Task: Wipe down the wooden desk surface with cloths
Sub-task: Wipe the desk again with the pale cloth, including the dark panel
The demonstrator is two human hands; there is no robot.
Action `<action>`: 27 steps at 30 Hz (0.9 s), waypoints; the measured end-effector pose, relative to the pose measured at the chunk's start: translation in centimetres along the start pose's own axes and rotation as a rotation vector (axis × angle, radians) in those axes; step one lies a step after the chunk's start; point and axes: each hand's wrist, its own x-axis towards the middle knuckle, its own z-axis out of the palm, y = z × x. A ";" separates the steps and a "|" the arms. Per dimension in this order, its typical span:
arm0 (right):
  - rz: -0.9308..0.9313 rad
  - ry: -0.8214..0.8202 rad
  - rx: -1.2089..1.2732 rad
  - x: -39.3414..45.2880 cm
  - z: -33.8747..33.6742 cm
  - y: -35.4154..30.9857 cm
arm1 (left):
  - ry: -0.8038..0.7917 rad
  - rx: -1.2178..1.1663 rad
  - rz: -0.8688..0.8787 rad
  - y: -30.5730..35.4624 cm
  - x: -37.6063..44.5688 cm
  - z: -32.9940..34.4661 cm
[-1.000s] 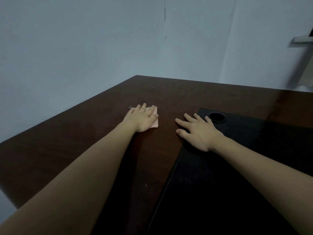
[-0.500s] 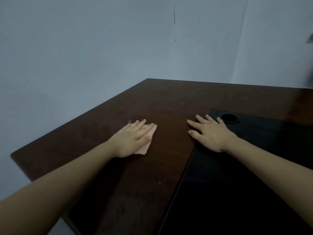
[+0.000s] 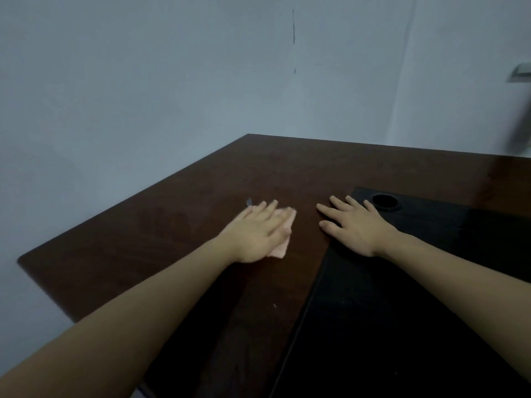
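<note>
- Left hand (image 3: pixel 255 232), fingers flat, presses one soft pink cloth (image 3: pixel 283 242) onto the glossy dark wooden desk (image 3: pixel 143 239).
- Right hand (image 3: pixel 355 225) lies flat, fingers spread, holding nothing, at the edge of one black panel (image 3: pixel 402 311) with one round hole (image 3: pixel 385 200).

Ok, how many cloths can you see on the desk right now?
1. A pink cloth lies on the brown desk, flat under the left hand. The right hand rests bare on the wood and black panel; nothing shows beneath it, though another cloth could be out of frame.
</note>
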 end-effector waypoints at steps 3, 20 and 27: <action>0.004 -0.016 -0.008 0.0 -0.2 -0.2 | 0.002 -0.015 0.091 -1.5 -4.9 0.6; -0.019 0.025 0.061 4.9 -1.2 -5.6 | 0.009 -0.035 -0.153 -6.8 6.9 -0.7; 0.008 0.023 0.055 8.6 -0.2 -8.2 | -0.013 -0.005 0.026 -9.9 -1.6 -0.1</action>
